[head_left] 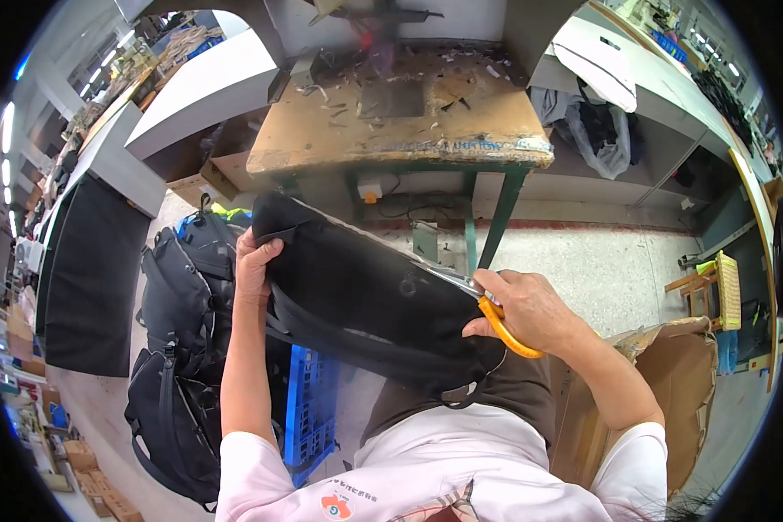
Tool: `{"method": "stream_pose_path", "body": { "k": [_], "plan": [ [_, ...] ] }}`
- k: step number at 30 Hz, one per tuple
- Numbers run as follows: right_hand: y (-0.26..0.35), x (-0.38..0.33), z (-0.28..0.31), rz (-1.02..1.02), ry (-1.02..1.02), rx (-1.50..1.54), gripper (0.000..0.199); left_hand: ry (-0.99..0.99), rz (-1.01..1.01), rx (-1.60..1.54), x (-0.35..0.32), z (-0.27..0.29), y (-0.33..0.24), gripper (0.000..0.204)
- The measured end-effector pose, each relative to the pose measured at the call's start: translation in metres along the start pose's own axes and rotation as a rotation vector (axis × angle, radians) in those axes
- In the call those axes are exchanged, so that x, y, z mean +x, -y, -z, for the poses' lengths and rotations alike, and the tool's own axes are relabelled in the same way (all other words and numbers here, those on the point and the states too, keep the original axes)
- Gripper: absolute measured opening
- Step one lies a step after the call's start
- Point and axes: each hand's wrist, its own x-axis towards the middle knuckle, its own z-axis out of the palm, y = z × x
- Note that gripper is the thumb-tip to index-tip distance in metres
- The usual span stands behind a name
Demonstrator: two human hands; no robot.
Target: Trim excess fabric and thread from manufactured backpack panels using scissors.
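Note:
A black fabric bag [365,296] with straps lies across my lap, stretched from upper left to lower right. My left hand [254,265] grips its upper left edge. My right hand [526,309] holds scissors with orange handles [505,331]; the metal blades [448,277] rest against the bag's top edge, pointing left.
A worn wooden workbench [400,122] on green legs stands ahead, littered with scraps. Several finished black bags [178,348] are piled on a blue crate [309,409] at my left. A cardboard box [661,383] sits at my right, and a white table [191,87] at far left.

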Motion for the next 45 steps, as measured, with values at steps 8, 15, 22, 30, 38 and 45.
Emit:
{"method": "stream_pose_path", "body": {
  "k": [8, 15, 22, 30, 38, 45],
  "plan": [
    [0.004, 0.008, 0.004, 0.055, -0.073, 0.005, 0.048, -0.009, 0.005, -0.013, -0.002, 0.0, 0.001, 0.035],
    [0.001, 0.011, -0.003, -0.012, 0.018, -0.002, 0.05, -0.007, 0.028, -0.1, -0.003, -0.002, 0.009, 0.035],
    [0.01, 0.022, 0.002, 0.09, -0.148, -0.086, 0.05, -0.005, 0.0, -0.063, -0.004, -0.005, 0.008, 0.036],
    [0.013, 0.026, -0.001, -0.009, 0.019, 0.046, 0.052, -0.006, 0.006, -0.093, -0.008, -0.013, 0.01, 0.038],
    [0.019, 0.02, 0.011, 0.057, -0.045, -0.072, 0.051, 0.0, 0.01, -0.182, -0.011, -0.022, 0.005, 0.031],
    [0.017, 0.025, 0.002, -0.054, 0.087, -0.006, 0.049, -0.026, -0.001, -0.159, -0.009, -0.009, 0.018, 0.034]
  ]
}}
